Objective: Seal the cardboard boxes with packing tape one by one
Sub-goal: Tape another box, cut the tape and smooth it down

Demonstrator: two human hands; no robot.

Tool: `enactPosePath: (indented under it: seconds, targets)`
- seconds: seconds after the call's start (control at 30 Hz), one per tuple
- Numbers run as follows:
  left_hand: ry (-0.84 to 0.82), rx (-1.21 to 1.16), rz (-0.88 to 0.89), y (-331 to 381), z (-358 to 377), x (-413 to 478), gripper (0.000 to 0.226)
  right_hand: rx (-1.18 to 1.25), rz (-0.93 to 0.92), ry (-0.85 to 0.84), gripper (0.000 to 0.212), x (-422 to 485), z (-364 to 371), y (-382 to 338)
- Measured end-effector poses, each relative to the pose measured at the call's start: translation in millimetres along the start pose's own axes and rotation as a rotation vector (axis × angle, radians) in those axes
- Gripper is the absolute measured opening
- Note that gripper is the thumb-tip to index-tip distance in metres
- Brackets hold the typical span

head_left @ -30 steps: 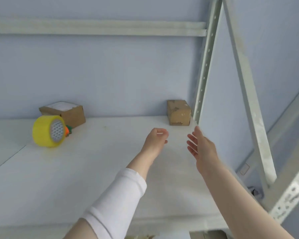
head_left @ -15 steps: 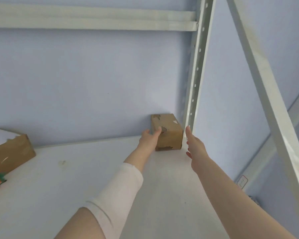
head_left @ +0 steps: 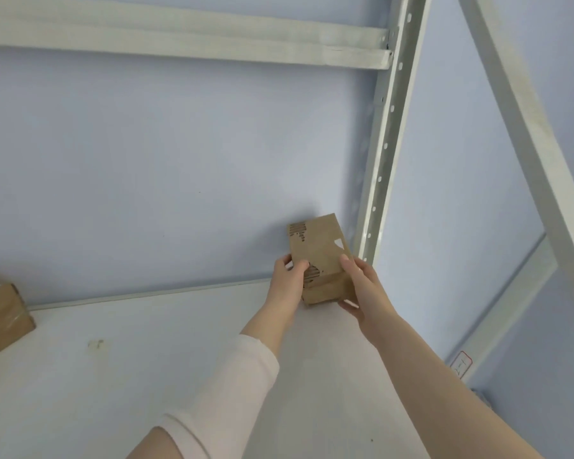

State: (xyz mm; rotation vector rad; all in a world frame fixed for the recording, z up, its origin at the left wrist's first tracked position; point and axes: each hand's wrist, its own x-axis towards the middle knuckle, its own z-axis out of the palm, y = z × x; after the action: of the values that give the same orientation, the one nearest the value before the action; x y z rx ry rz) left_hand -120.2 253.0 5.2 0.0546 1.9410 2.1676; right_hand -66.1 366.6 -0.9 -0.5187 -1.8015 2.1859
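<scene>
Sleeve (head_left: 226, 385) covers left forearm. I see left grip (head_left: 287, 279) and right grip (head_left: 362, 286) both clasping the small box (head_left: 318, 246), one per side, at shelf's (head_left: 113, 376) far right corner, beside the post (head_left: 381, 154).

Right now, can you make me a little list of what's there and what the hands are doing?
small box: torn brown cardboard, at the back right corner of the shelf
left hand: grips the small box's left side
right hand: grips its right side
other box: on the shelf at the left edge, partly cut off
</scene>
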Motion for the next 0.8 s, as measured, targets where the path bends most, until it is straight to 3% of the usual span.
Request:
enactPosePath:
  seconds: [0.1,0.2,0.33,0.4,0.53,0.6,0.7,0.8]
  targets:
    - [0.045,-0.008,0.050,12.9,-8.5,-20.2,0.055,0.000,-0.139,-0.035,0.045,-20.2,7.1,-3.4]
    - [0.060,0.001,0.077,27.0,-22.3,-43.2,0.082,-0.211,-0.356,-0.008,0.048,-43.3,24.0,-2.5]
    - [0.078,-0.065,0.069,33.7,-50.8,-73.4,0.081,-0.485,-0.739,-0.057,0.065,-81.7,47.8,1.3]
    - [0.046,-0.104,0.083,31.4,-75.3,-89.7,0.070,-0.387,-0.703,-0.157,0.069,-97.1,53.6,2.2]
    - [-0.168,-0.159,0.120,16.8,-124.4,-123.0,0.063,-0.151,-0.231,-0.399,0.100,-121.6,57.8,1.6]
    - [-0.199,-0.176,0.139,10.1,-142.9,-137.1,0.067,-0.143,-0.150,-0.542,0.095,-135.3,64.2,4.4]
    - [-0.033,-0.177,0.250,17.2,-171.3,-158.6,0.077,-0.281,-0.275,-0.489,0.090,-153.4,80.9,10.8]
    - [0.182,-0.120,0.292,36.4,-213.4,-173.6,0.093,-0.661,-0.652,-0.421,0.098,-172.0,98.8,17.1]
